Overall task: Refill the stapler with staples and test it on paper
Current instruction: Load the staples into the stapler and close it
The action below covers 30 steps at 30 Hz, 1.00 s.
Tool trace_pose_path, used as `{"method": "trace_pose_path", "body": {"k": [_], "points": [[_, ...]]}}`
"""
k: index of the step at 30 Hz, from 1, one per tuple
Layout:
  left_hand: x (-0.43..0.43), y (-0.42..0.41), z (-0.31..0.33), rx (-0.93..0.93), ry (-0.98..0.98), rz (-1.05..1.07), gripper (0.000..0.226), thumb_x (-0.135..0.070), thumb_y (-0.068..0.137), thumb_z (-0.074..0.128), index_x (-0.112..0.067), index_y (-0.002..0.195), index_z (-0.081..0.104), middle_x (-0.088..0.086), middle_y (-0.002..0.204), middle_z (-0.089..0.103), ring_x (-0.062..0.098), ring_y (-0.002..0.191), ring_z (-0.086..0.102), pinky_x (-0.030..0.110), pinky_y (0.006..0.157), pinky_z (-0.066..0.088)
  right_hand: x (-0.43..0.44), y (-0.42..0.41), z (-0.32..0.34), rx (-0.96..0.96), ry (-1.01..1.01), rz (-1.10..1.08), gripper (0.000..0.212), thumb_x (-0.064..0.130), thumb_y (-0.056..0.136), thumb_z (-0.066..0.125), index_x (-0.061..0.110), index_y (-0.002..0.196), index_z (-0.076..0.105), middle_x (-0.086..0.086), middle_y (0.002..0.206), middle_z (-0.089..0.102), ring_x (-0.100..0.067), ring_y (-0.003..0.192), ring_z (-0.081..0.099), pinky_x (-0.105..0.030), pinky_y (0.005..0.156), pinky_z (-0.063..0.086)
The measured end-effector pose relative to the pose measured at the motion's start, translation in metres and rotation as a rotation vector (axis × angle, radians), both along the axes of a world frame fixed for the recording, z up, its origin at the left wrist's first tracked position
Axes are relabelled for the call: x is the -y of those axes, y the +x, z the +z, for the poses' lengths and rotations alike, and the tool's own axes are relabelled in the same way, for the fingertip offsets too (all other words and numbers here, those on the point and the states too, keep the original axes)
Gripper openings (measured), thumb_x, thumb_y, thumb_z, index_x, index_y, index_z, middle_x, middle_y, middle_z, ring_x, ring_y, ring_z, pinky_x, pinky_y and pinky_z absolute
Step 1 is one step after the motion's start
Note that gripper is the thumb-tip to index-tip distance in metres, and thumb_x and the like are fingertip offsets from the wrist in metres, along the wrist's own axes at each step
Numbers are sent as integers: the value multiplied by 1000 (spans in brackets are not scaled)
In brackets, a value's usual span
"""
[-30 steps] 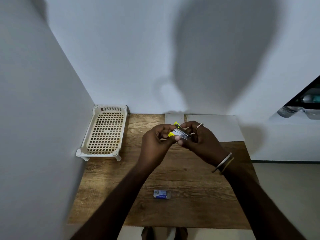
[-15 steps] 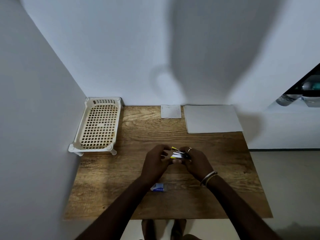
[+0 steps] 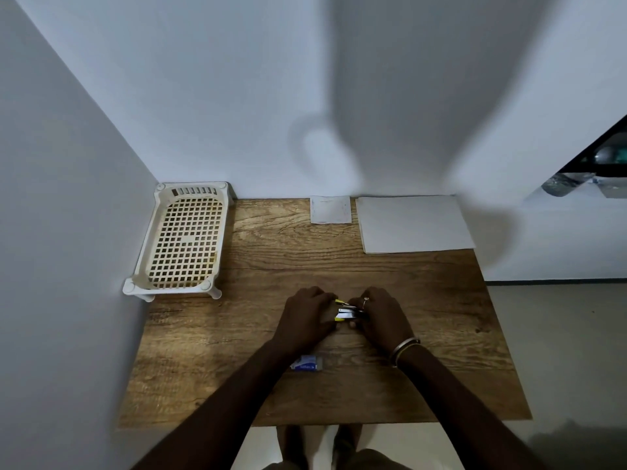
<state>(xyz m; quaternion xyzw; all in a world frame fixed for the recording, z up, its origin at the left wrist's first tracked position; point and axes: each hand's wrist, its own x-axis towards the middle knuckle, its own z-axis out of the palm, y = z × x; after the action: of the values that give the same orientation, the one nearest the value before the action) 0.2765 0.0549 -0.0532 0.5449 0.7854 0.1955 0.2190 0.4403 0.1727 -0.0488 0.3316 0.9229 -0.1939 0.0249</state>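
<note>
I have both hands, left hand and right hand, pinching the small yellow stapler low over the table, seemingly mid-reload, so next I would close it and reach for the paper beyond.

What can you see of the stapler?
The stapler is small, with yellow parts and a shiny metal middle. It looks opened up, with one yellow end raised above the metal part. It sits low over the middle of the wooden table, held between both hands: the left hand covers its left end and the right hand grips its right end. Most of it is hidden, so I cannot tell if staples are inside.
</note>
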Motion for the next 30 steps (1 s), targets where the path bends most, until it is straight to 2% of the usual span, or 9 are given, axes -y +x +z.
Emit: {"method": "trace_pose_path", "body": {"k": [9,14,16,18,22,26,30], "points": [[2,-1,-3,-56,-61,-21,62,-57,76,75,-36,132,61,-7,123,55,18,111,51,38,91,43,-6,1,-1,65,-48,38,47,42,80,75,35,125,65,3,115,59,-21,110,54,-34,89,46],[3,-16,2,-22,-109,-117,93,-83,68,63,-32,144,49,-6,135,51,16,119,48,37,96,41,-16,5,6,2,-119,39,63,51,79,74,23,133,60,-5,123,60,-24,117,54,-38,95,47],[-1,-26,9,-2,-74,-103,96,-87,69,57,-29,145,48,-4,141,50,16,125,48,36,101,43,-25,1,12,-32,-98,39,62,51,83,72,21,136,58,-5,128,60,-23,120,55,-35,98,46],[-10,-39,17,-37,-49,-110,97,-84,74,57,-25,149,44,0,149,47,19,134,45,39,109,41,-37,-9,21,-42,-38,50,65,51,84,71,20,139,55,-6,133,60,-25,124,55,-36,100,45],[-40,-64,32,-212,-67,-179,104,-65,82,69,-16,160,22,8,166,27,26,151,25,41,122,22,-65,-38,35,10,121,153,82,57,83,70,15,148,43,-11,147,51,-28,133,48,-39,110,39],[-74,-82,38,-317,-148,-204,113,-61,83,71,-12,162,7,9,171,7,28,157,8,50,126,12,-95,-70,37,130,194,246,93,54,84,71,7,154,31,-16,159,33,-32,145,35,-41,120,27],[-102,-93,30,-344,-237,-222,108,-60,89,65,-10,162,3,9,172,-3,28,158,1,52,126,8,-112,-96,22,217,177,205,90,54,92,59,6,157,20,-14,166,17,-28,154,18,-45,125,16]]}}
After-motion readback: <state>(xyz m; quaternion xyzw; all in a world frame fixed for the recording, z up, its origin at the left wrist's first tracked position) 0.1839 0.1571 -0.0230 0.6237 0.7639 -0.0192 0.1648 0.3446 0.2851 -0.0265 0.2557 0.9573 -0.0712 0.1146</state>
